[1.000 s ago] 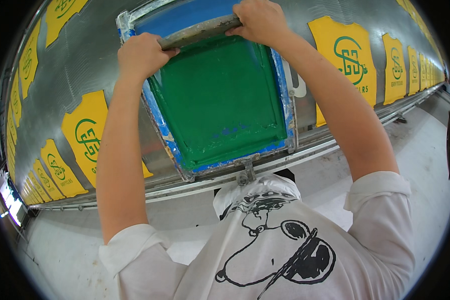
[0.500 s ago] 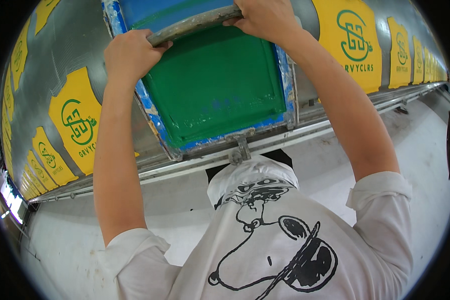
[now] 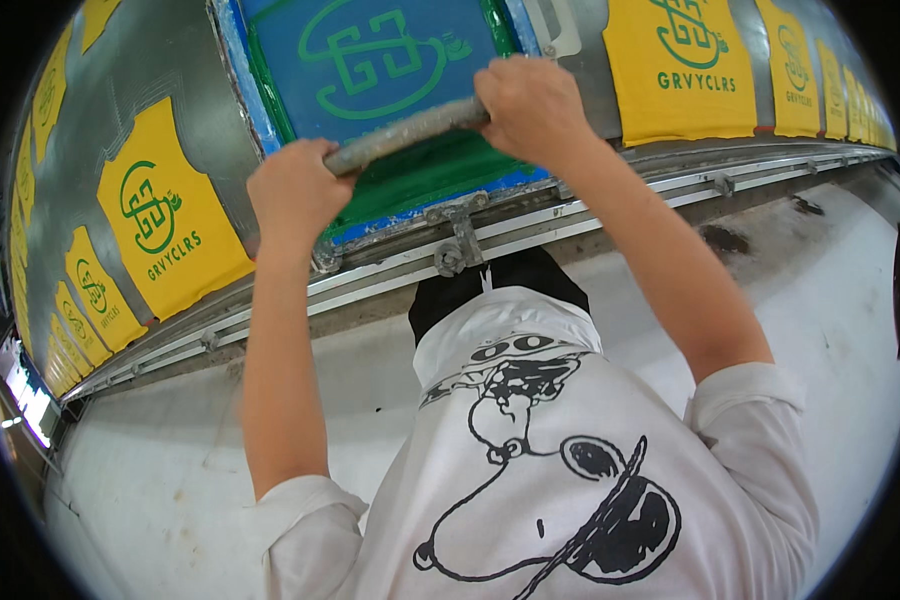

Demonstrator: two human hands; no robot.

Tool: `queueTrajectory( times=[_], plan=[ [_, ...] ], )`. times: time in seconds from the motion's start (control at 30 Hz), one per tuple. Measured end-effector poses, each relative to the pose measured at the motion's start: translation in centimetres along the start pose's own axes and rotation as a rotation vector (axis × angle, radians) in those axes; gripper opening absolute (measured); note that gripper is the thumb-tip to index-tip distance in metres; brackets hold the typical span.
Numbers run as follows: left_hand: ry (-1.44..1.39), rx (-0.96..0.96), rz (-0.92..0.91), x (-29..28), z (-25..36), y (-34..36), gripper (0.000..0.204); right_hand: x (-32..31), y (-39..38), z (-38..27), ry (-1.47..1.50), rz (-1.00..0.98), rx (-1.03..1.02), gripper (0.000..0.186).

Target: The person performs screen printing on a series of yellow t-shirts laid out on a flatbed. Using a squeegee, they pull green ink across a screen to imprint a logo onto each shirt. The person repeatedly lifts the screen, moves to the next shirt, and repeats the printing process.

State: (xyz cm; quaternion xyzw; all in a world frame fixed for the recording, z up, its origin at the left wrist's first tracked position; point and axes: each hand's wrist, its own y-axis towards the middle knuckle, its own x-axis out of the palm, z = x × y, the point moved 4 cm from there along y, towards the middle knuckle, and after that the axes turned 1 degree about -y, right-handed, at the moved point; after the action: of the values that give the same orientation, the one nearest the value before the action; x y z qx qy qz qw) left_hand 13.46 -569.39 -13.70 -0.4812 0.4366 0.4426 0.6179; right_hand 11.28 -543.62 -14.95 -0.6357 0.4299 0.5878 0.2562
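Note:
Both hands grip a long, worn grey squeegee (image 3: 410, 134) that lies across a printing screen. My left hand (image 3: 298, 192) is closed round its left end, and my right hand (image 3: 532, 108) round its right end. Beyond the squeegee, the blue mesh (image 3: 370, 62) shows a light green design. Dark green ink (image 3: 410, 188) covers the screen's near part, below the squeegee. The screen frame (image 3: 242, 85) has chipped blue and white edges. The squeegee's blade is hidden under its handle and the hands.
Yellow fabric pieces (image 3: 165, 215) with green prints lie flat along the grey table on the left, and more yellow pieces (image 3: 682, 75) on the right. A metal rail (image 3: 340, 295) runs along the near table edge, with a clamp (image 3: 457, 250) at the frame. White floor (image 3: 170, 460) lies below.
Both hands have drawn the squeegee toward me, down the screen. The blue mesh with its design now shows beyond it, where green ink covered part of the screen. The view has shifted slightly.

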Motion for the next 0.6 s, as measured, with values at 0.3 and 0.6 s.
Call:
queueTrajectory(
  times=[0.3,0.6],
  plan=[
    [-0.054,0.045,0.044,0.2,1.7,-5.2,0.037,-1.8,-4.9,-2.5,0.076,0.059,0.007,0.030],
    [-0.113,0.237,0.291,0.2,3.1,-8.9,0.033,-3.1,-7.9,-2.5,0.166,0.126,-0.056,0.030]
  ],
)
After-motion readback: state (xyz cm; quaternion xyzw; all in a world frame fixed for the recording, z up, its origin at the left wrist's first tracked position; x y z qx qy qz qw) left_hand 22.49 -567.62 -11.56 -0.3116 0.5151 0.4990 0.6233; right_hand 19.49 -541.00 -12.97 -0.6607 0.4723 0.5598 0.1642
